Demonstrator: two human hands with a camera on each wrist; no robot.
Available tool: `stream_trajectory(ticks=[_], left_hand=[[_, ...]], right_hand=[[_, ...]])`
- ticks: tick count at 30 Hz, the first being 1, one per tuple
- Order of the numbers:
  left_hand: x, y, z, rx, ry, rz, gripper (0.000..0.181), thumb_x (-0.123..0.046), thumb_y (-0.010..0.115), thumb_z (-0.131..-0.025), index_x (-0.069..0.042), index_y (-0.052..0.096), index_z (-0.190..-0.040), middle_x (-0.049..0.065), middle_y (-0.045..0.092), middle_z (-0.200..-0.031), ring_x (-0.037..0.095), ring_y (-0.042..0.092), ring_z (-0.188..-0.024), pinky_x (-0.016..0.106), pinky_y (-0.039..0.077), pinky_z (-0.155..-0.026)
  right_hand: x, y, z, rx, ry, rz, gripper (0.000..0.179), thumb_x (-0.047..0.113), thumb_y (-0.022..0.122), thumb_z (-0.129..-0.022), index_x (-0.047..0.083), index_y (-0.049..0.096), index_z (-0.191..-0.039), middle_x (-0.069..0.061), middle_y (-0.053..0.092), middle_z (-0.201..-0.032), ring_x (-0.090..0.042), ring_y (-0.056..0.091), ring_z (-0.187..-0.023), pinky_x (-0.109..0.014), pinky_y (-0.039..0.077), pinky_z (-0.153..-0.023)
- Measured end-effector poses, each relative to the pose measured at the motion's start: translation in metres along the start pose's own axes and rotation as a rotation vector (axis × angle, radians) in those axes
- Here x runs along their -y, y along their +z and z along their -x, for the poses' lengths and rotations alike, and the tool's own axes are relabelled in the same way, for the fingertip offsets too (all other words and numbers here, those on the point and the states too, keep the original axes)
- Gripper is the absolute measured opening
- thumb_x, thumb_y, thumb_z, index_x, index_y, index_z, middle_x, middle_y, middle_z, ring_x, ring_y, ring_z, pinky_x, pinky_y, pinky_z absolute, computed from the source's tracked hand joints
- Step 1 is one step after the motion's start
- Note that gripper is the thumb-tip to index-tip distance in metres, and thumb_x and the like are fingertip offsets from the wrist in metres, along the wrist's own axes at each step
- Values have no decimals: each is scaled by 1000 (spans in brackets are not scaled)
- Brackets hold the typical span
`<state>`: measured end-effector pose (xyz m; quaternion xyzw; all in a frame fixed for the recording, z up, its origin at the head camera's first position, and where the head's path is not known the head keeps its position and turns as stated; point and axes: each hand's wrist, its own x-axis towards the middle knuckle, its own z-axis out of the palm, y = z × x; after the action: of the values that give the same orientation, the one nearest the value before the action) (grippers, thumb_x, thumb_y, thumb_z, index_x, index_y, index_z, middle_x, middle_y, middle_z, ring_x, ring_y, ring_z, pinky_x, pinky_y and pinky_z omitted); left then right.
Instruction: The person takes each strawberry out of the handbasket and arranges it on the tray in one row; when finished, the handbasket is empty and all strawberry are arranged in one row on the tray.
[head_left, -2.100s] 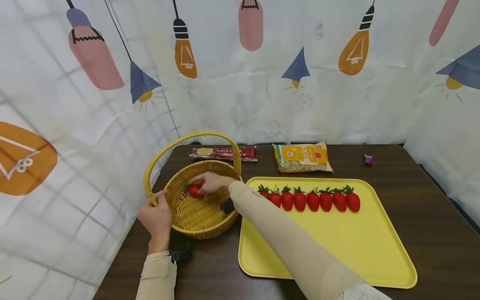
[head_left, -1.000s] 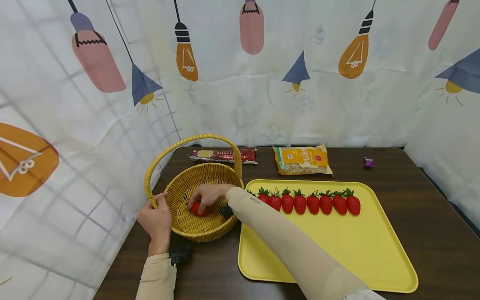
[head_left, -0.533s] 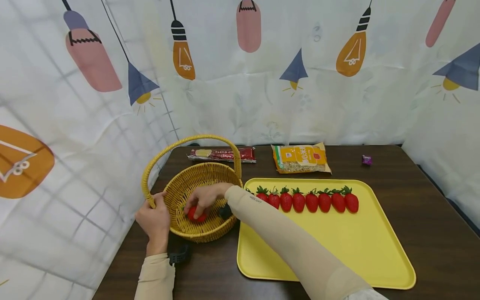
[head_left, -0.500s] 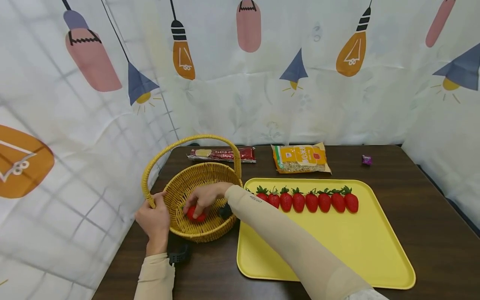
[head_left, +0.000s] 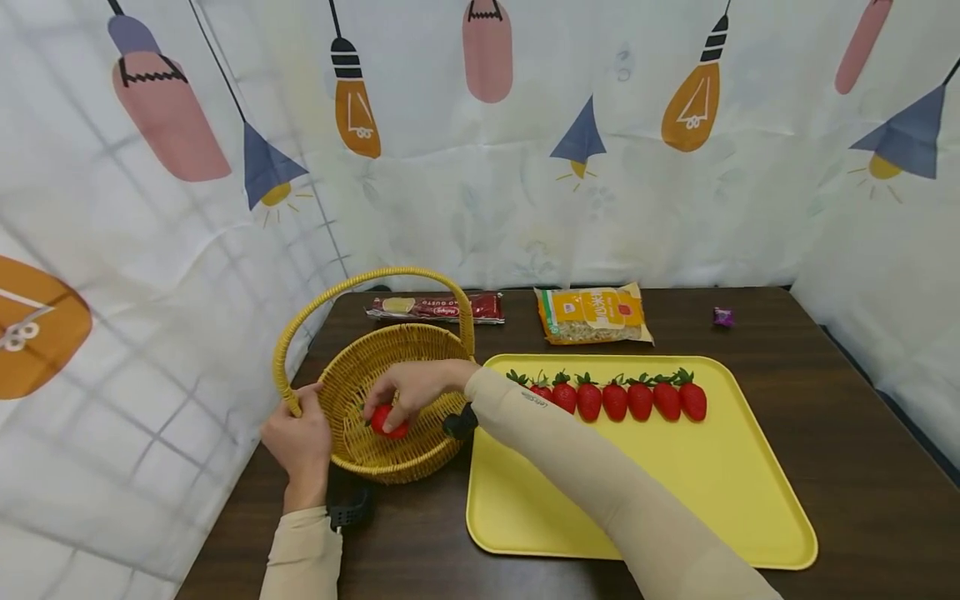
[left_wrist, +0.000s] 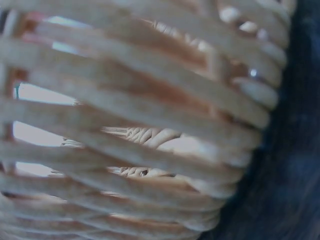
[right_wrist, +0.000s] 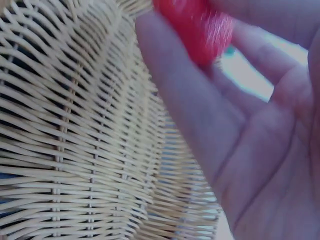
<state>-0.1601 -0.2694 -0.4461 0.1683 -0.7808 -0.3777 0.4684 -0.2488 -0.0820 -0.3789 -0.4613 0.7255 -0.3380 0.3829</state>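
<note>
A round yellow wicker basket [head_left: 411, 340] with a tall arched handle [head_left: 283, 354] stands on the left of the table. My left hand [head_left: 302, 437] grips the handle's left foot at the rim; the left wrist view shows only woven wicker [left_wrist: 125, 160] up close. Inside the basket, my right hand [head_left: 420, 387] pinches a red strawberry [head_left: 386, 421] between thumb and fingers. In the right wrist view, thumb and fingers hold that strawberry [right_wrist: 195, 30] beside the woven wall [right_wrist: 95, 125]. Its leafy end points left in the head view.
A yellow tray [head_left: 675, 492] lies right of the basket, with several strawberries [head_left: 615, 402] in a row, partly covered by my right sleeve. Behind stand a red snack packet [head_left: 438, 307], a yellow-orange bag [head_left: 595, 315] and a small purple wrapped piece [head_left: 723, 317].
My right hand has brought the strawberry from the basket's back toward its near side, and now sits slightly higher. The left hand keeps its grip on the handle. The view has shifted slightly.
</note>
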Motion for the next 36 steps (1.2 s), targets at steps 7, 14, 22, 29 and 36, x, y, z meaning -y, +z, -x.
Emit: stream_trajectory(ticks=[7, 14, 22, 29, 36], left_hand=[[0, -1, 1, -6, -33, 8, 34, -21, 52, -97, -5, 80, -87, -9, 31, -39, 7, 17, -35, 23, 15, -38], [0, -1, 1, -10, -36, 19, 35, -21, 51, -97, -5, 80, -85, -11, 33, -39, 6, 18, -36, 23, 15, -39], [0, -1, 0, -8, -32, 17, 35, -20, 51, -97, -6, 80, -84, -11, 32, -39, 6, 17, -35, 23, 14, -39], [0, -1, 1, -6, -20, 31, 35, -21, 51, -97, -6, 80, -85, -10, 32, -39, 5, 16, -35, 23, 14, -39], [0, 0, 1, 7, -34, 57, 36, -24, 51, -98, -5, 80, -87, -7, 32, -40, 5, 16, -35, 23, 13, -38]], right_hand=[[2, 4, 30, -156, -49, 48, 35, 12, 72, -88, 9, 67, -122, 3, 65, -111, -9, 64, -92, -23, 55, -73], [-5, 9, 64, -324, -69, 44, 33, 15, 69, -91, 14, 68, -123, 1, 64, -122, -6, 63, -94, -23, 53, -78], [-26, 12, 109, -485, -12, -138, 32, 24, 64, -95, 25, 65, -127, 4, 68, -111, -28, 68, -85, -37, 53, -70], [-48, 14, 155, -609, -34, -191, 32, 20, 65, -93, 20, 66, -126, -1, 64, -119, -31, 68, -89, -45, 54, -75], [-75, 18, 198, -725, 18, -217, 33, 21, 69, -91, 16, 66, -124, -7, 61, -127, -38, 64, -101, -48, 52, -86]])
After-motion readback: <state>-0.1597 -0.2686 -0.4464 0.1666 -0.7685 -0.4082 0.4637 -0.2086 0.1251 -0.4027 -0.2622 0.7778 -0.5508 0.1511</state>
